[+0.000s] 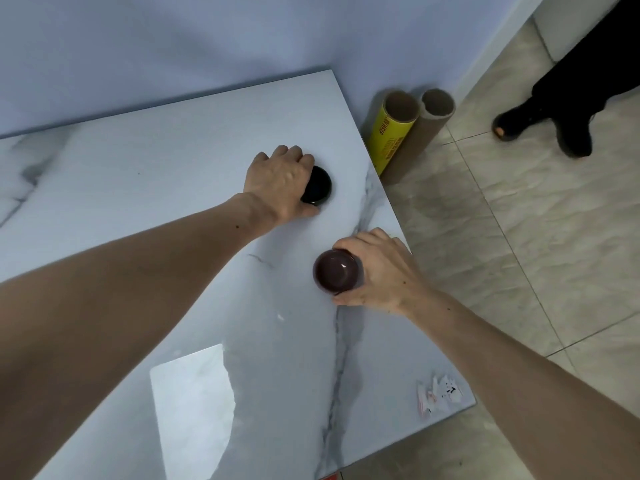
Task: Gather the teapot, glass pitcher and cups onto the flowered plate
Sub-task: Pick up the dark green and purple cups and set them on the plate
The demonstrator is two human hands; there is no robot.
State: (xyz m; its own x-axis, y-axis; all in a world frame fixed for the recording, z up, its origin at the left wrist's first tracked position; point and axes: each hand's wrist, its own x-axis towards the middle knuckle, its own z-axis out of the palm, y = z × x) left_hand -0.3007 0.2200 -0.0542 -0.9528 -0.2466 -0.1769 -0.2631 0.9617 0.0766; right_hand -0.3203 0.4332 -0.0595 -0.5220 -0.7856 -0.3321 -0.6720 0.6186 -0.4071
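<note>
our right hand (377, 271) wraps a dark cup (336, 271) on the marble table (156, 188). beyond it, our left hand (280, 183) closes over a black cup (317, 185). cardboard tubes (412, 129) stand past the table's edge; crumpled paper (438, 393) lies nearer us.

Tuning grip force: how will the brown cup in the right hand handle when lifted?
The brown cup looks glazed, so probably slippery and breakable. It is small, likely light. The right hand wraps its side, so tipping seems unlikely.
</note>
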